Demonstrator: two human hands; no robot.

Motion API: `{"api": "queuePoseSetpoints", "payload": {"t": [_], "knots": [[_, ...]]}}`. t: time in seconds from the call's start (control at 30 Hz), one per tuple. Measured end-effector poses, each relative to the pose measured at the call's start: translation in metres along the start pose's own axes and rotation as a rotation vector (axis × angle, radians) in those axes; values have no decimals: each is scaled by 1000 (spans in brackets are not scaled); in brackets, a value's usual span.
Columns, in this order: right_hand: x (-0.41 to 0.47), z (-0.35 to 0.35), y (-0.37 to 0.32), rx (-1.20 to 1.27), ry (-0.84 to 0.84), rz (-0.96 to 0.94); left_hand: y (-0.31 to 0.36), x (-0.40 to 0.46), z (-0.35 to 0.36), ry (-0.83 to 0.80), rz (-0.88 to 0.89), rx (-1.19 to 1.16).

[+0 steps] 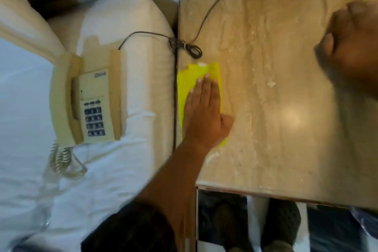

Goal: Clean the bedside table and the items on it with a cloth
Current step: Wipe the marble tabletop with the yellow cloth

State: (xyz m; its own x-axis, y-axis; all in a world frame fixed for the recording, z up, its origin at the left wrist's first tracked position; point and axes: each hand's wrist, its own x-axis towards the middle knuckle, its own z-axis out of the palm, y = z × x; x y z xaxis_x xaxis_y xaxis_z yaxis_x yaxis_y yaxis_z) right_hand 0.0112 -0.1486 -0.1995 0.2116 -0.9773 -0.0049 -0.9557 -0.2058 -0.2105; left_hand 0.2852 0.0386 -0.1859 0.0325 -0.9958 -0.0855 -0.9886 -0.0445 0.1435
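A yellow cloth [185, 88] lies flat on the beige marble top of the bedside table [276, 108], close to its left edge. My left hand [204, 114] presses down on the cloth with straight fingers pointing away from me. My right hand [351, 47] is blurred at the table's right side; it looks palm down on the stone and holds nothing that I can see. A beige push-button telephone [88, 100] lies on the white bed [30, 118] to the left of the table, handset in its cradle.
The phone's black cord [212, 8] runs from the bed across the table's far left corner, with a tied bundle [188, 47] near the cloth. A coiled handset cord [63, 159] trails on the sheet. Pillows [126, 18] lie at the bed's head. My shoes [282, 225] show below the table's front edge.
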Motion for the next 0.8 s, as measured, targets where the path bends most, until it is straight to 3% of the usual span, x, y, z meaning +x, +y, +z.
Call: {"api": "queuePoseSetpoints", "payload": {"t": [0.17, 0.37, 0.53, 0.8], "knots": [[-88, -18, -61, -48, 23, -63, 7, -118, -5, -114, 40, 71], [-97, -14, -65, -90, -23, -43, -17, -51, -7, -39, 172, 30], [-96, -11, -65, -62, -25, -32, -23, 20, -8, 12, 93, 37], [-96, -17, -65, -56, -64, -26, -8, -88, -4, -31, 18, 26]]}}
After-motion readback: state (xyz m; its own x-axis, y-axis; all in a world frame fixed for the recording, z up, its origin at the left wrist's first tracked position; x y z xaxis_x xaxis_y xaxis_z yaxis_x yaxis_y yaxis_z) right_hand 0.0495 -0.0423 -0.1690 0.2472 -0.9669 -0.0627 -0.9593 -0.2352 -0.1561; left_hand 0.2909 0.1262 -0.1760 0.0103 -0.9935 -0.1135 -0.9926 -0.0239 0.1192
